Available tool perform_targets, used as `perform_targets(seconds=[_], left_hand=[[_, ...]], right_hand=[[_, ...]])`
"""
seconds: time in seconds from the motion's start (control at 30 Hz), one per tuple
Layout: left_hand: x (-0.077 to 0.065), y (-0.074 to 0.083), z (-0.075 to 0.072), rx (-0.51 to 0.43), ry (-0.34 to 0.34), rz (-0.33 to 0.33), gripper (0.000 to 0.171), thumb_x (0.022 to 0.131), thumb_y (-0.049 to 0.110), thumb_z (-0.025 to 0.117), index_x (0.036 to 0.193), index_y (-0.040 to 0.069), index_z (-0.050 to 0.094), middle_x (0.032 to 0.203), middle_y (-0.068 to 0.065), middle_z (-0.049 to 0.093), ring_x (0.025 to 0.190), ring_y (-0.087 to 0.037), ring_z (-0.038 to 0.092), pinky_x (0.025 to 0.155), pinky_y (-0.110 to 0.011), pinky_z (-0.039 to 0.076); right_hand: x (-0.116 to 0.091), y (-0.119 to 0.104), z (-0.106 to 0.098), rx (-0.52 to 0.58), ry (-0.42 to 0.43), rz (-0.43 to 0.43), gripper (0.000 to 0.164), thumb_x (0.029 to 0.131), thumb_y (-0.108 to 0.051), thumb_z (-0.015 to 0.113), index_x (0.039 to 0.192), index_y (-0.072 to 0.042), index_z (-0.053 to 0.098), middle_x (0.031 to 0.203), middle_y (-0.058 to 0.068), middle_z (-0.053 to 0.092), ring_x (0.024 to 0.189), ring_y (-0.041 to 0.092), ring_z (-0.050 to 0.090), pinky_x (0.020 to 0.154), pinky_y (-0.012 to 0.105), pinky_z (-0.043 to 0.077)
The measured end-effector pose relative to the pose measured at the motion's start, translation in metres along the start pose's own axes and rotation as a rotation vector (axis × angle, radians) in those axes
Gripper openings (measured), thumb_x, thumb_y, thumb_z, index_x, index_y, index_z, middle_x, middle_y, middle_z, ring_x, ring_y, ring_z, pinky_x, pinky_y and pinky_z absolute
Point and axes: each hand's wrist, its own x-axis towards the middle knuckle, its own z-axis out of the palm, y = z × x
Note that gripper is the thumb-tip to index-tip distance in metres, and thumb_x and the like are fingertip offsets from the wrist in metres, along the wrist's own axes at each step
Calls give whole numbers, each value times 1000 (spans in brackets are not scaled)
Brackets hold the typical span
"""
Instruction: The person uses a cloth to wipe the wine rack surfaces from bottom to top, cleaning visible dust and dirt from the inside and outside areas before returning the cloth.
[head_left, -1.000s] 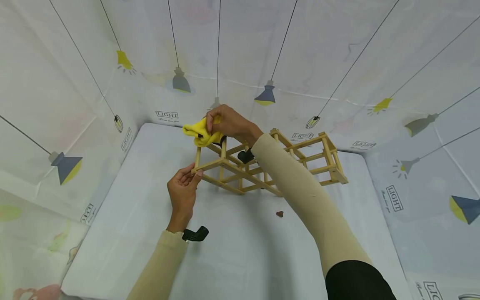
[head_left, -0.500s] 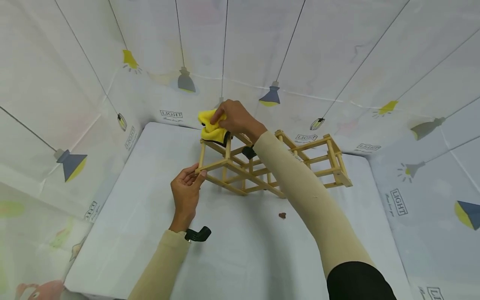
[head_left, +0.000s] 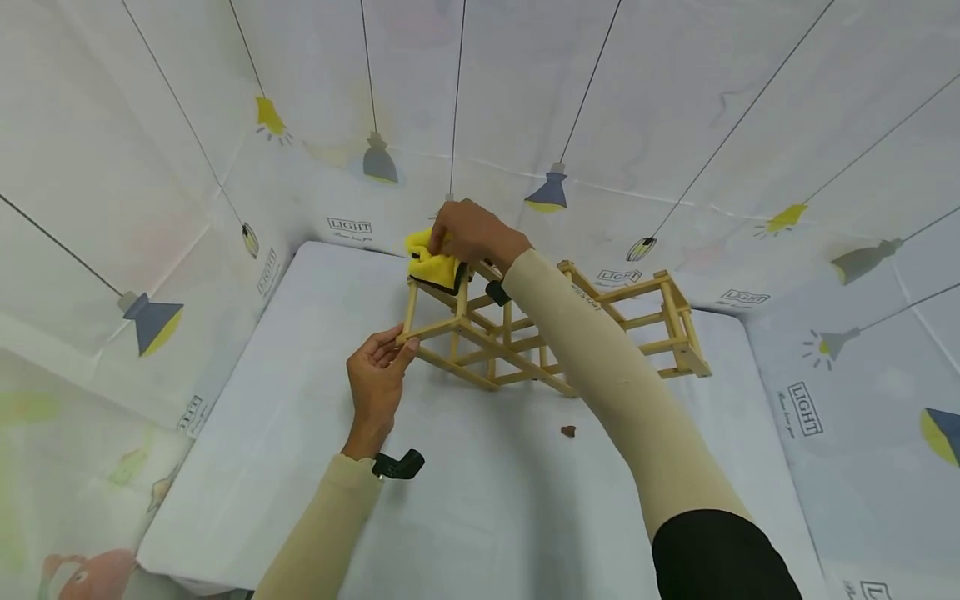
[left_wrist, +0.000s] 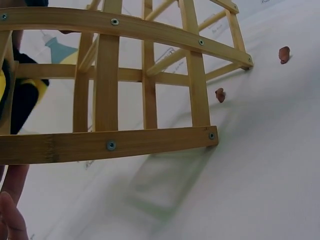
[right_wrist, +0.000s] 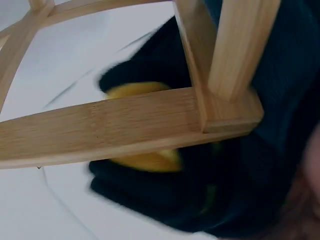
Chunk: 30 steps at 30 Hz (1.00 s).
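Two hands at work on my feed: L hand [head_left: 378, 371] pinches the wooden rack's [left_wrist: 106, 82] near-left corner, R hand [head_left: 476, 233] grips a bunched yellow cloth [head_left: 435, 269] against its upper left end. Rack's on the white surface [head_left: 465, 500], running right from L hand, partly under R forearm.

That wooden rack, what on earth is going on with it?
A person's left hand grips the near left corner of the wooden rack, while the right hand holds a yellow cloth against its far left end. On the white table in front of it lies a small brown piece.
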Motion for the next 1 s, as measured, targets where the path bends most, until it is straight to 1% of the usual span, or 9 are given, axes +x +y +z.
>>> perform_targets(seconds=[0.07, 0.17, 0.27, 0.33, 0.4, 0.47, 0.63, 0.77, 1.0], left_hand=[[-1, 0, 0, 2, -2, -8, 41, 91, 16, 86, 127, 2, 75, 113, -18, 76, 96, -16, 77, 84, -22, 63], [-2, 0, 0, 4, -6, -10, 41, 91, 15, 86, 127, 1, 75, 114, -19, 75, 97, -16, 77, 84, -22, 63], [-1, 0, 0, 10, -4, 5, 40, 91, 15, 86, 126, 1, 75, 114, -20, 76, 98, -17, 77, 84, -22, 63], [0, 1, 0, 18, -2, 13, 40, 91, 16, 86, 126, 1, 75, 114, -20, 76, 98, -17, 77, 84, -22, 63], [1, 2, -1, 22, -3, 18, 40, 91, 17, 87, 126, 2, 75, 114, -19, 76, 98, -17, 77, 84, -22, 63], [2, 2, -1, 25, -1, 17, 40, 90, 18, 87, 126, 3, 75, 113, -18, 76, 97, -17, 77, 84, -22, 63], [3, 2, -2, 21, 0, 19, 41, 89, 16, 88, 125, 2, 76, 114, -20, 76, 97, -17, 77, 83, -23, 64], [6, 4, -5, 28, -9, 37, 42, 89, 16, 88, 126, 1, 75, 115, -21, 76, 98, -17, 77, 84, -23, 63], [14, 2, -7, 32, 9, 35, 41, 89, 15, 88, 126, 2, 75, 114, -19, 76, 97, -16, 76, 83, -22, 63]], right_hand=[[-2, 1, -1, 12, 51, 4, 24, 105, -10, 64, 119, -15, 83, 136, 5, 72, 130, 25, 63, 106, 38, 54], [-5, 3, 1, 116, 89, -32, 23, 104, -13, 67, 121, -15, 82, 135, 5, 71, 132, 25, 60, 108, 38, 52], [-6, 4, 5, 168, 18, -88, 25, 103, -14, 70, 126, -15, 80, 138, 6, 69, 138, 25, 56, 111, 38, 51], [-6, 4, 6, 143, -40, -92, 27, 102, -15, 71, 128, -15, 79, 142, 5, 68, 142, 26, 55, 113, 39, 50], [-4, 4, 8, 105, -44, -72, 26, 103, -12, 70, 127, -15, 79, 144, 5, 69, 143, 26, 55, 112, 39, 51], [-3, 4, 10, 66, 24, -23, 26, 103, -11, 69, 125, -17, 81, 144, 5, 69, 140, 27, 58, 108, 38, 54], [-7, 1, 8, 69, 318, 110, 28, 103, -10, 66, 124, -20, 82, 140, 4, 69, 129, 26, 65, 98, 38, 58], [-14, -6, 6, 243, 438, 60, 29, 101, -13, 72, 128, -21, 80, 141, 5, 67, 128, 23, 63, 97, 33, 59], [-17, -19, 11, 603, 374, -95, 35, 101, -9, 72, 133, -21, 77, 146, 5, 63, 122, 18, 63, 90, 28, 62]])
